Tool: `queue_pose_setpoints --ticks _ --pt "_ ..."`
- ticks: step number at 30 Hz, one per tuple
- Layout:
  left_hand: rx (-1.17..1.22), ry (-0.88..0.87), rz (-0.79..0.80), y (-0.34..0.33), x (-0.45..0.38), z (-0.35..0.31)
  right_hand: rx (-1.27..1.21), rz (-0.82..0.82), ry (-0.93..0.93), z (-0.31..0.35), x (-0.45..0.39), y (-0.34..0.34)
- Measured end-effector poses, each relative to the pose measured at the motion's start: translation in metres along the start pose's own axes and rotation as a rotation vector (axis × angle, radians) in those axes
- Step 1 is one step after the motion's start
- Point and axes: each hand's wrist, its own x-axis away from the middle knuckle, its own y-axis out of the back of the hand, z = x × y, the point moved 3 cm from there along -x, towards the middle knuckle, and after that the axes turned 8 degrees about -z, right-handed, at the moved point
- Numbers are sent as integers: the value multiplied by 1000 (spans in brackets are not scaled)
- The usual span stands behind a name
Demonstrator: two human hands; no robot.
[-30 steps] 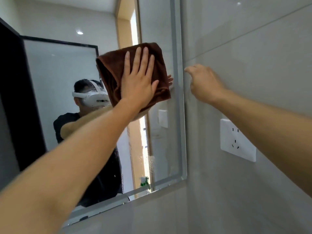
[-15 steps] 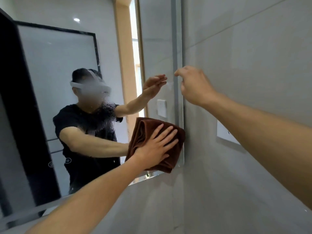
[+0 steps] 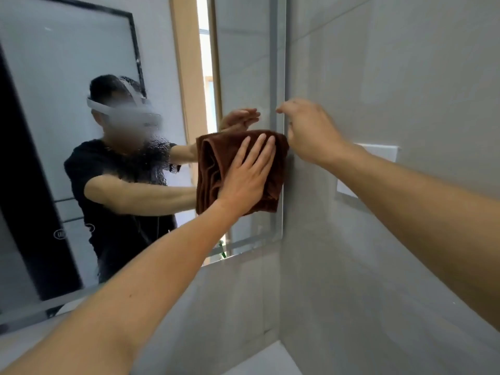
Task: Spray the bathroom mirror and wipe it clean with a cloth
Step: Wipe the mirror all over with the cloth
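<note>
Your left hand (image 3: 247,173), fingers straight, presses a folded brown cloth (image 3: 213,169) flat against the mirror (image 3: 81,77) near its right edge. Your right hand (image 3: 311,131), loosely curled and empty, touches the tiled wall (image 3: 378,63) beside it.

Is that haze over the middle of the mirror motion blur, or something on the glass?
Head view: the brown cloth and left hand look sharp, so little motion blur; the mirror shows droplets and a misty patch, likely spray; wide-angle bending at the edges.

Grey tiled wall (image 3: 392,77) — white socket (image 3: 378,152)
</note>
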Motion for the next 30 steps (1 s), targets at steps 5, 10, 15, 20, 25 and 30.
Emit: queue_pose_setpoints --ticks 5,10,15,20,25,30 --pt "151 -101 110 -30 64 -63 -61 54 -61 -1 26 -28" --pt "66 -246 263 -45 113 -84 -131 128 -125 5 51 -56" --pt "22 -327 301 -21 127 -45 -155 150 -175 15 57 -57" --pt "-18 -327 232 22 96 35 -149 92 -182 20 36 -34" --pt "-198 -175 89 78 2 135 -151 58 -216 28 13 -17" --pt "-338 139 -5 115 -66 205 -160 8 -187 37 5 -14"
